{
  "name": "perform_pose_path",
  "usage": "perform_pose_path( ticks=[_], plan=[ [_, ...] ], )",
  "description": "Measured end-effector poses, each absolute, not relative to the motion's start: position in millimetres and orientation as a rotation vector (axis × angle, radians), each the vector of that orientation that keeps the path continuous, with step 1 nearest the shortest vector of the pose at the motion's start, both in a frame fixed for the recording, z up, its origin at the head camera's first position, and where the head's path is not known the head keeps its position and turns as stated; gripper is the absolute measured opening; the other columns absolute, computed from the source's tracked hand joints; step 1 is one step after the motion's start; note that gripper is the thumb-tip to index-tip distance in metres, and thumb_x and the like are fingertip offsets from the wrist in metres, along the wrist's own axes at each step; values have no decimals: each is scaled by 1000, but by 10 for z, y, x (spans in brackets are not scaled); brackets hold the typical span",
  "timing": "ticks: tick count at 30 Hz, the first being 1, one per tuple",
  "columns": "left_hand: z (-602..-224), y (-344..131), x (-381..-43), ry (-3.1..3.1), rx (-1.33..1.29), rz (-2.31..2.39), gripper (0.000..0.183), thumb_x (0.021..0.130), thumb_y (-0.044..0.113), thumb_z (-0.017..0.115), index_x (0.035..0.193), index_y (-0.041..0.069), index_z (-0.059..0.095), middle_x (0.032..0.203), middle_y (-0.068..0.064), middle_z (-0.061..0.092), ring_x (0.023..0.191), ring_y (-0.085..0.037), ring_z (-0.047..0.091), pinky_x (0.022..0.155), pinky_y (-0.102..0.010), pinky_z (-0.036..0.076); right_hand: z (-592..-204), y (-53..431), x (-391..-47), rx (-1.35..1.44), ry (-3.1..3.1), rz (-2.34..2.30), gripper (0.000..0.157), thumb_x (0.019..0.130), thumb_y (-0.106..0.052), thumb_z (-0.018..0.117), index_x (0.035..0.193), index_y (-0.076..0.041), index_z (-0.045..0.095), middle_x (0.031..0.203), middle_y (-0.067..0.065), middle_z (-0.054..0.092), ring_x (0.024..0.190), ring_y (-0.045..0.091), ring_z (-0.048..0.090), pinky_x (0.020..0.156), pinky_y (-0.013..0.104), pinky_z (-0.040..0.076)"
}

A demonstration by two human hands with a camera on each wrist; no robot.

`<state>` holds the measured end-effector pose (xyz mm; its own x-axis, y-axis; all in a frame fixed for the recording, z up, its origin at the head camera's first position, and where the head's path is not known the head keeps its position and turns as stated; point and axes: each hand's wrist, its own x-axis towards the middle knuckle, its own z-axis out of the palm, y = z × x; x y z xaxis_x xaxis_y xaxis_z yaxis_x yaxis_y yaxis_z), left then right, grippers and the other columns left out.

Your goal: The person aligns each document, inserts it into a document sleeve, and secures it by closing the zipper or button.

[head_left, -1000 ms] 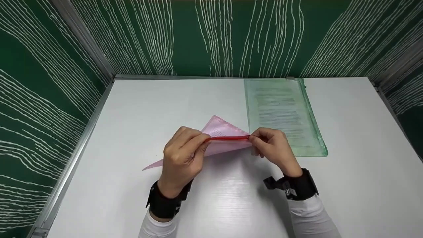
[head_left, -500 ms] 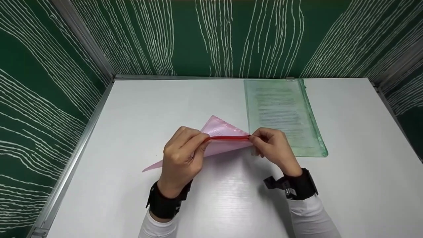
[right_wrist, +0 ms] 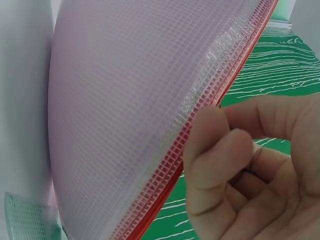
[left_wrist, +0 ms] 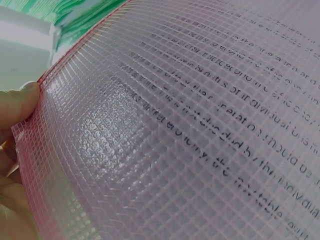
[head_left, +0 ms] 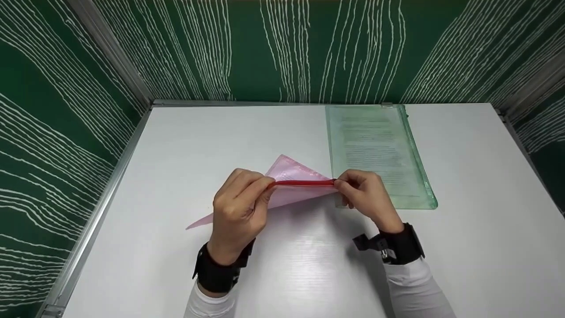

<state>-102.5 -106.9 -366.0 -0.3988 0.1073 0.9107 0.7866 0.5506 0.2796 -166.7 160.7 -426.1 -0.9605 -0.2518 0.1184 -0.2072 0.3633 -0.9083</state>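
A pink mesh zipper pouch [head_left: 289, 168] is held up over the white table, its red zipper [head_left: 304, 183] stretched along the top edge. My left hand [head_left: 237, 214] pinches the left part of that edge between thumb and fingers. At the zipper's right end, my right hand [head_left: 365, 194] pinches the edge with thumb and curled index finger; whatever lies under those fingertips is hidden. Printed text on a sheet [left_wrist: 210, 120] shows through the mesh in the left wrist view. One pouch corner sticks out to the left behind my left hand.
A green mesh zipper pouch [head_left: 375, 154] with a printed page in it lies flat at the back right, partly behind my right hand. The white table [head_left: 185, 141] is bordered by a metal frame [head_left: 99, 207] and green walls with white lines.
My left hand has shifted slightly left, and the pink pouch's tip and top corner have moved left with it. My right hand keeps nearly the same place at the zipper's end.
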Motion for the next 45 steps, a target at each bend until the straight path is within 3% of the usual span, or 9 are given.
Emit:
perform_pose_path(
  ticks=[19, 45],
  plan=[
    [-3618, -1101, -1021, -1795, -681, -913, 9, 93, 5, 75, 87, -2, 76, 79, -7, 65, 72, -21, 58, 65, -28, 49, -4297, 1636, -1722, -324, 2518, -1738, 13, 96, -2, 65, 86, 2, 72, 63, 7, 57, 51, 12, 53, 47, 24, 42],
    [-3617, -1140, -1005, -1771, -618, -904, 5, 84, -1, 80, 85, -2, 75, 77, -8, 63, 71, -21, 58, 65, -29, 48, -4352, 1633, -1739, -302, 2535, -1723, 14, 97, -5, 66, 87, 2, 72, 62, 8, 58, 51, 13, 52, 48, 24, 42]
  ],
)
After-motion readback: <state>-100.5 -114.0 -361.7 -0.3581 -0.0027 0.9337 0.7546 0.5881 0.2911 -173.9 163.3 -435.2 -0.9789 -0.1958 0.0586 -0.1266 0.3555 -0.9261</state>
